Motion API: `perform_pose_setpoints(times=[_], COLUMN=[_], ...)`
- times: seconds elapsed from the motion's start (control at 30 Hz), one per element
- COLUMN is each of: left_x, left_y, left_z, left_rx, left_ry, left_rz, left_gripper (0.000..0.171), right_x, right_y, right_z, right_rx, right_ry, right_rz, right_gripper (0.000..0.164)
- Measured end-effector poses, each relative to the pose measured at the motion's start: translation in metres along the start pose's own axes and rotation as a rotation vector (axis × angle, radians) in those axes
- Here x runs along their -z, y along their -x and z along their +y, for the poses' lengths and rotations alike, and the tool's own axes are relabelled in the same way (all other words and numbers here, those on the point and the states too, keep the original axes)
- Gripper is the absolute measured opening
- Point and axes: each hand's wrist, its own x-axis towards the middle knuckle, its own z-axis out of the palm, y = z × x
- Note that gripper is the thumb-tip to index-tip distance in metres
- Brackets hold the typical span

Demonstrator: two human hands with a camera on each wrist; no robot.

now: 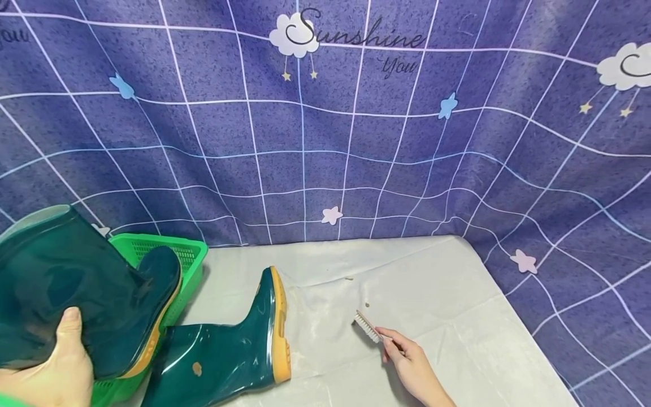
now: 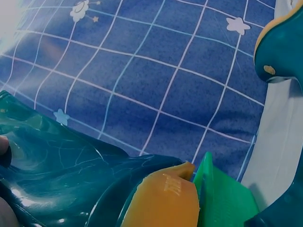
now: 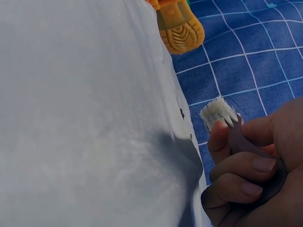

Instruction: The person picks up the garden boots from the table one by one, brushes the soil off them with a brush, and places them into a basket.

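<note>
My left hand [image 1: 66, 359] grips a dark green rubber boot [image 1: 61, 282] by its shaft, thumb on the near side. That boot has a yellow sole [image 2: 163, 198] and is at the left, over a green basket [image 1: 195, 251]. A second rubber boot [image 1: 218, 353] lies on its side on the table, its yellow sole facing right and a brown mud spot [image 1: 196, 368] on the shaft. Farther right, my right hand [image 1: 412, 362] holds a scrub brush [image 1: 367, 327] by the handle, fingers curled round it. Its pale bristles [image 3: 218, 112] show in the right wrist view, apart from both boots.
A pale sheet covers the table [image 1: 437, 294], with small brown bits [image 1: 367, 304] on it near the brush. Behind and to the right hangs a blue grid-patterned curtain [image 1: 325, 130] with clouds and stars. The lying boot's shaft is beside the basket.
</note>
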Motion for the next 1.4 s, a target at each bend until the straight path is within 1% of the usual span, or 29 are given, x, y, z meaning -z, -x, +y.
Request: perform_pose_setpoints(times=[0.03, 0.07, 0.13, 0.2, 0.3, 0.33, 0.37, 0.4, 0.43, 0.53, 0.57, 0.6, 0.63, 0.73, 0.77, 0.8, 0.9, 0.97, 1.03, 1.17, 1.33, 1.37, 1.4], left_x=[0.002, 0.003, 0.005, 0.006, 0.007, 0.008, 0.009, 0.009, 0.01, 0.013, 0.014, 0.015, 0.016, 0.016, 0.015, 0.015, 0.015, 0.016, 0.016, 0.018, 0.02, 0.02, 0.021], left_y=[0.0, 0.0, -0.001, -0.003, -0.004, -0.003, -0.003, -0.002, -0.002, -0.001, -0.001, -0.001, -0.002, -0.006, -0.008, -0.009, -0.012, -0.014, -0.017, -0.024, -0.029, -0.029, -0.029], left_z=[-0.001, -0.002, -0.004, -0.006, -0.006, -0.006, -0.007, -0.007, -0.007, -0.008, -0.009, -0.009, -0.009, -0.009, -0.01, -0.011, -0.012, -0.012, -0.011, -0.012, -0.016, -0.018, -0.018], left_rx=[-0.002, -0.009, -0.016, -0.009, 0.032, 0.058, 0.069, 0.09, 0.094, 0.13, 0.142, 0.169, 0.182, 0.258, 0.264, 0.259, 0.257, 0.244, 0.265, 0.303, 0.281, 0.27, 0.277], left_ry=[-0.069, -0.115, -0.122, -0.151, -0.226, -0.266, -0.292, -0.322, -0.349, -0.453, -0.491, -0.525, -0.544, -0.602, -0.593, -0.583, -0.58, -0.565, -0.57, -0.52, -0.452, -0.457, -0.459], left_rz=[0.0, -0.003, -0.003, 0.008, 0.035, 0.046, 0.055, 0.071, 0.077, 0.098, 0.1, 0.101, 0.093, 0.094, 0.106, 0.107, 0.118, 0.125, 0.129, 0.143, 0.136, 0.137, 0.138], left_gripper=[0.098, 0.098, 0.096, 0.092, 0.089, 0.089, 0.09, 0.093, 0.096, 0.114, 0.117, 0.115, 0.112, 0.093, 0.086, 0.084, 0.085, 0.082, 0.078, 0.071, 0.068, 0.068, 0.069], right_x=[0.0, 0.0, -0.001, -0.001, -0.001, -0.001, -0.001, -0.001, -0.001, -0.001, -0.001, -0.001, -0.001, -0.001, -0.001, -0.001, -0.001, -0.001, -0.001, -0.002, -0.001, -0.001, -0.001], right_y=[0.0, 0.0, 0.0, 0.0, 0.001, 0.001, 0.001, 0.001, 0.001, 0.001, 0.001, 0.001, 0.001, 0.0, 0.0, 0.0, 0.0, 0.0, 0.0, 0.0, 0.0, 0.0, 0.0], right_z=[0.0, 0.001, 0.001, 0.001, 0.001, 0.001, 0.001, 0.001, 0.001, 0.001, 0.001, 0.001, 0.001, 0.002, 0.002, 0.003, 0.003, 0.003, 0.003, 0.002, 0.0, 0.0, 0.0], right_rx=[0.001, 0.002, 0.002, 0.001, -0.004, -0.004, -0.006, -0.008, -0.008, -0.005, -0.005, -0.003, -0.003, -0.003, -0.004, -0.005, -0.007, -0.007, -0.009, -0.006, -0.004, -0.003, -0.004], right_ry=[0.001, 0.001, 0.001, 0.0, -0.001, -0.002, -0.003, -0.005, -0.008, -0.013, -0.014, -0.015, -0.014, -0.01, -0.009, -0.009, -0.01, -0.014, -0.017, -0.015, -0.008, -0.008, -0.009], right_rz=[0.002, 0.003, 0.007, 0.011, 0.013, 0.014, 0.014, 0.012, 0.011, 0.005, 0.002, 0.0, -0.001, -0.001, -0.001, 0.0, 0.002, 0.0, 0.0, 0.004, 0.008, 0.008, 0.007], right_gripper=[0.029, 0.029, 0.029, 0.028, 0.028, 0.028, 0.028, 0.028, 0.028, 0.029, 0.029, 0.029, 0.029, 0.029, 0.029, 0.029, 0.029, 0.029, 0.029, 0.029, 0.029, 0.029, 0.029])
